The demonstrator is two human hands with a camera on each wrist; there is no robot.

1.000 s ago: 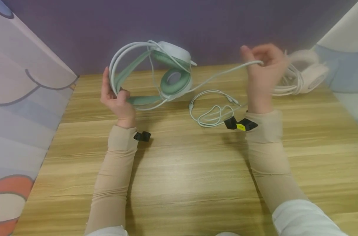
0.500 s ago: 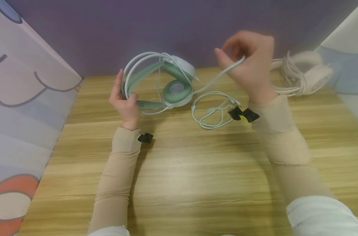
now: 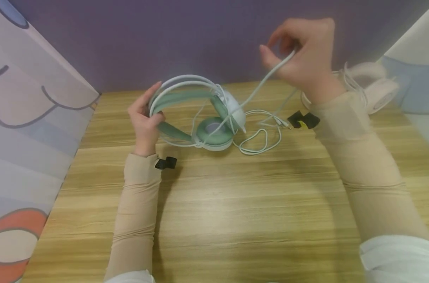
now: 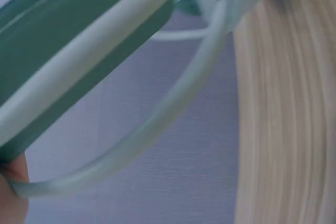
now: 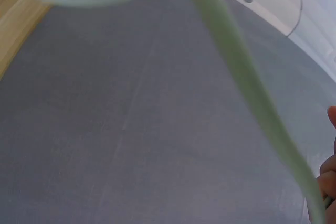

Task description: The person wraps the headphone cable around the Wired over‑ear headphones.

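Note:
A pale mint and green headset rests on the wooden table, its ear cup low and its white headband arching up. My left hand grips the headband at its left end; the band fills the left wrist view. My right hand is raised above the table's far edge and pinches the headset's white cable, which runs taut down to the ear cup. The same cable crosses the right wrist view. Loose loops of cable lie right of the ear cup.
A second, pinkish-white headset with a bundled cord lies at the far right of the table. A purple wall stands behind, and patterned panels close both sides. Black clips sit at both wrists.
My right hand has risen and moved left, lifting the cable higher. The green headset has tipped down and shifted right, with my left hand still on its band.

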